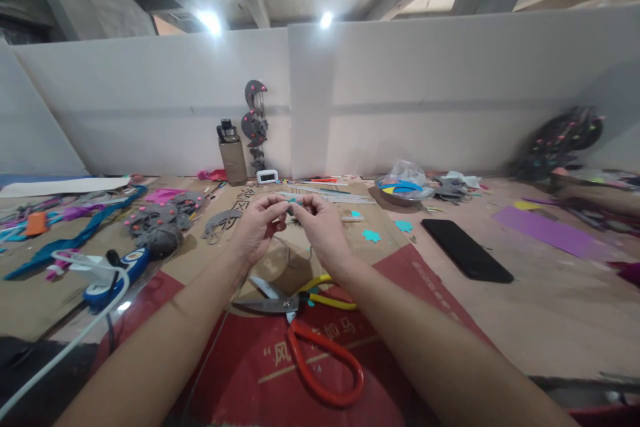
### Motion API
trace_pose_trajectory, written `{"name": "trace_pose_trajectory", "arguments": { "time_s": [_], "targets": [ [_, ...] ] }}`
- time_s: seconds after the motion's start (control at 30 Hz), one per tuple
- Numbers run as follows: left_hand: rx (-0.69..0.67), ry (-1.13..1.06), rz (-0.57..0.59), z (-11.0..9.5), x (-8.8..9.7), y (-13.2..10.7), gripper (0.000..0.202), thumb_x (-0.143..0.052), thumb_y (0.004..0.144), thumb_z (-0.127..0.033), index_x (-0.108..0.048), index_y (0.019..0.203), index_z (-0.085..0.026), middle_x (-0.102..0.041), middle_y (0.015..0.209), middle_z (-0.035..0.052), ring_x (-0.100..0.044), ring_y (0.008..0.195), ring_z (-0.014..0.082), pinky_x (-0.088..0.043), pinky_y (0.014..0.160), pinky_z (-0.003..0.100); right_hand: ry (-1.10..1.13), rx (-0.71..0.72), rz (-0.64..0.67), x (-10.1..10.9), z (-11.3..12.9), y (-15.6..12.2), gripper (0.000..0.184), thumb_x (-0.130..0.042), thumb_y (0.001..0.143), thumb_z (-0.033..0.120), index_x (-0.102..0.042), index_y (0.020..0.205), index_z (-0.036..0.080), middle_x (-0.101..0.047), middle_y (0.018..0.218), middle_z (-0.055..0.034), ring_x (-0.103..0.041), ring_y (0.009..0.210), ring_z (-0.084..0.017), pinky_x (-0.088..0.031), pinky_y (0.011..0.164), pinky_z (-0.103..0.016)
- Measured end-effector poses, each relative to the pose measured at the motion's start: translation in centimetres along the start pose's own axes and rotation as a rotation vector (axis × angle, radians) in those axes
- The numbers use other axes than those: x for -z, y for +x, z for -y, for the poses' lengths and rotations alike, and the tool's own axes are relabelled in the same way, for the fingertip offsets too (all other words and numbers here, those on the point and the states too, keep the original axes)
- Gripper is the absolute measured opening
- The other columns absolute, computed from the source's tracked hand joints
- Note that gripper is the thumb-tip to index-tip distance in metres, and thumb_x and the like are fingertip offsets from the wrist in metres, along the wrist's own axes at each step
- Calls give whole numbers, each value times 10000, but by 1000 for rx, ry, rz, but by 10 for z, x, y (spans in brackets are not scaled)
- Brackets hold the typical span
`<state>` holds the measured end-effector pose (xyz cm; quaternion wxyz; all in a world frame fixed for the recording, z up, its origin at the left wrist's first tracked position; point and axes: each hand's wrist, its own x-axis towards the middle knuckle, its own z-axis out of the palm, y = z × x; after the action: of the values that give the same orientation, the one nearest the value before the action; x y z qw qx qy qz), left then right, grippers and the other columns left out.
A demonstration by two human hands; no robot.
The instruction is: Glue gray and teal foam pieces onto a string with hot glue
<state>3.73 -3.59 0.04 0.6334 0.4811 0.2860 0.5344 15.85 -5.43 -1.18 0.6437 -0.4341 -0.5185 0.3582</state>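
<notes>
My left hand (257, 225) and my right hand (320, 223) meet above the middle of the table, fingertips pinched together on a small teal piece (294, 203). A thin wire or thread seems to hang down from it, too faint to be sure. Below my wrists lie red-handled scissors (310, 340), blades apart, and yellow-handled pliers (325, 293), both on a red printed sheet (260, 373).
A black phone (466, 251) lies right of my hands. Teal flower cut-outs (371, 235) sit nearby. A glue gun (113, 273) with its white cable lies at left. Grey and pink felt pieces (163, 213), a bottle (233, 153), a foil bowl (403, 190) and purple paper (550, 230) crowd the back.
</notes>
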Motion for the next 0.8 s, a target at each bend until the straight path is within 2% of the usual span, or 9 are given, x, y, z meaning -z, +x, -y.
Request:
{"name": "trace_pose_trajectory", "arguments": {
  "time_s": [0.2, 0.4, 0.53, 0.8],
  "targets": [
    [61, -60, -7, 1, 2, 2, 214, -738, 608, -237, -570, 707, -150, -495, 607, -55, -439, 515, 38, -378, 489, 165, -97, 66, 32, -1, 1, -3, 210, -576, 740, 370, -592, 804, 170, -440, 619, 50, -370, 573, -89, -328, 549, -228],
    [-8, -13, -84, 1, 4, 4, 259, -762, 585, -259, -563, 702, -143, -503, 577, -49, -421, 476, 27, -310, 441, 151, -101, 122, 30, -1, -1, -5, 250, -568, 750, 312, -519, 956, 181, -434, 691, 47, -429, 632, -99, -389, 615, -234],
    [-50, 9, -85, 0, 3, 4, 267, -766, 575, -252, -550, 681, -138, -477, 544, -55, -383, 446, 20, -242, 411, 152, -90, 116, 26, -1, -2, -4, 240, -548, 773, 305, -493, 970, 180, -469, 730, 31, -461, 666, -104, -401, 633, -238],
    [-131, 107, -63, 1, 4, 4, 240, -745, 603, -252, -557, 698, -138, -485, 573, -48, -372, 451, 30, -272, 429, 184, -203, 186, 8, 3, 0, -4, 203, -538, 798, 342, -555, 914, 176, -511, 743, 10, -457, 664, -110, -386, 610, -241]
  ]
}}
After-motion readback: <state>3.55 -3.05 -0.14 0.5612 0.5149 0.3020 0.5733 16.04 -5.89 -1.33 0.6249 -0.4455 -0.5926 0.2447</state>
